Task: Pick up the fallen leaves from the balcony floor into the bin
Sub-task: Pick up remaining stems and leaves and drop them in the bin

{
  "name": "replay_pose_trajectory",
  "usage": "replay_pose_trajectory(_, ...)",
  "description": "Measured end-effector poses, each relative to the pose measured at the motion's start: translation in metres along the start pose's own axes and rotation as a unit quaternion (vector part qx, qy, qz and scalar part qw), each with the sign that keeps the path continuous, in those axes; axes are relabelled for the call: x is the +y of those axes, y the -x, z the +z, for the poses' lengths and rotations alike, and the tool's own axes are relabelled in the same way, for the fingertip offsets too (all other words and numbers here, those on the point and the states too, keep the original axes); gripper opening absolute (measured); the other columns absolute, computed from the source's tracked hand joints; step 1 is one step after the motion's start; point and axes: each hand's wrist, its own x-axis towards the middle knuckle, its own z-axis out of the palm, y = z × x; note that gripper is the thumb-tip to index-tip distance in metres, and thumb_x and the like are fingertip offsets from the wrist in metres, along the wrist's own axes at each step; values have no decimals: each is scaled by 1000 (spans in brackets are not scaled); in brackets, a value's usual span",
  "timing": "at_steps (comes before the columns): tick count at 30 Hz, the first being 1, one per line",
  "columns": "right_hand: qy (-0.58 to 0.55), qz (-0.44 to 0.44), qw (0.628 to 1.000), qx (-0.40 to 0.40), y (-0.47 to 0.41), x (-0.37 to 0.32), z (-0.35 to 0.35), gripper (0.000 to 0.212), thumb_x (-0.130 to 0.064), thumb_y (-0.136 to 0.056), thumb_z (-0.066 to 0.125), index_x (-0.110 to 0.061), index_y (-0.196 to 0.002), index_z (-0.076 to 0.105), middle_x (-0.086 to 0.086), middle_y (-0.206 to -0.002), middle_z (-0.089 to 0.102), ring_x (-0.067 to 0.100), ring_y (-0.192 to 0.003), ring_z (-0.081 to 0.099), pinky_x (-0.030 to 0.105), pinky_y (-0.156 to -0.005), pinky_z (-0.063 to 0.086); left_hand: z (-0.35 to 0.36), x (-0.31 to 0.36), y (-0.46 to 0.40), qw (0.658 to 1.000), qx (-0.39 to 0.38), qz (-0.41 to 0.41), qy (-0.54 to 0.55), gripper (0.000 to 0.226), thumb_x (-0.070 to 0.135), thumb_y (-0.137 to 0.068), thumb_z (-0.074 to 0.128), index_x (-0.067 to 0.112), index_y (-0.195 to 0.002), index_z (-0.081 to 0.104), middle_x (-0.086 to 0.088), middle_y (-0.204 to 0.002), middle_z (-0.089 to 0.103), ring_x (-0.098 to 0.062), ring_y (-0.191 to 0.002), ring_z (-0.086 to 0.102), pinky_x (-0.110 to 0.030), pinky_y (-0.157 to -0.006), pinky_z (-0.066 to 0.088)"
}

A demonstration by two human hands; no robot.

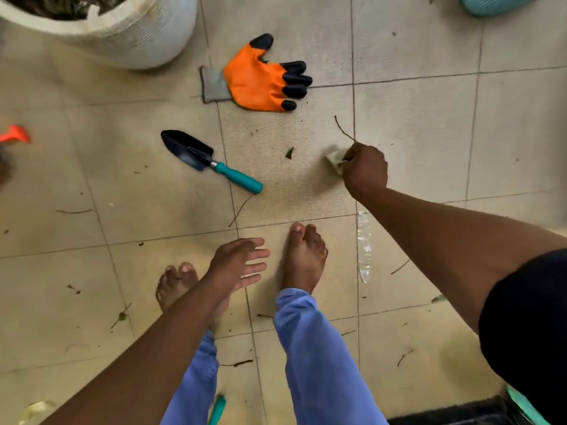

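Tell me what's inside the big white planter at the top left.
Dark soil shows inside the white planter, just below its rim. Only a sliver of the opening is in view; the picture's edge cuts off the rest, so any plant or stem in it cannot be seen.

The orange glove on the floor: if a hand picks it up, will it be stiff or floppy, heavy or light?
The orange glove lies flat and empty, so it is probably light and floppy. Its coated palm looks rubbery, likely easy to grip. It should not roll.
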Motion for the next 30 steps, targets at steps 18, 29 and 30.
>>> replay_pose_trajectory(18,-45,-387,897,-206,274,-105,-15,15,-12,-75,52,-18,-77,65,0,-74,65,20,-68,58,41,-65,48,-19,-5,67,968,97,34,230,41,31,-103,54,0,-87,75,-12,-77,76,-24,-72,74,-22,-49,51)
replay_pose_trajectory(29,156,-381,896,-165,183,-91,48,29,-24,-94,55,-24,-120,70,1,-110,72,26,-99,68,38,-82,53,-72,-71,4,958,120,-10,260,46,28,-104,50,14,-61,40,-2,-47,41,-14,-33,36,-14,-40,24)
replay_pose_trajectory(30,189,-388,887,-164,172,-94,60,30,-23,-95,56,-22,-123,68,4,-114,70,29,-102,66,39,-83,53,-75,-75,0,964,116,-4,241,46,29,-104,50,14,-62,41,-3,-48,42,-15,-34,36,-14,-39,25)
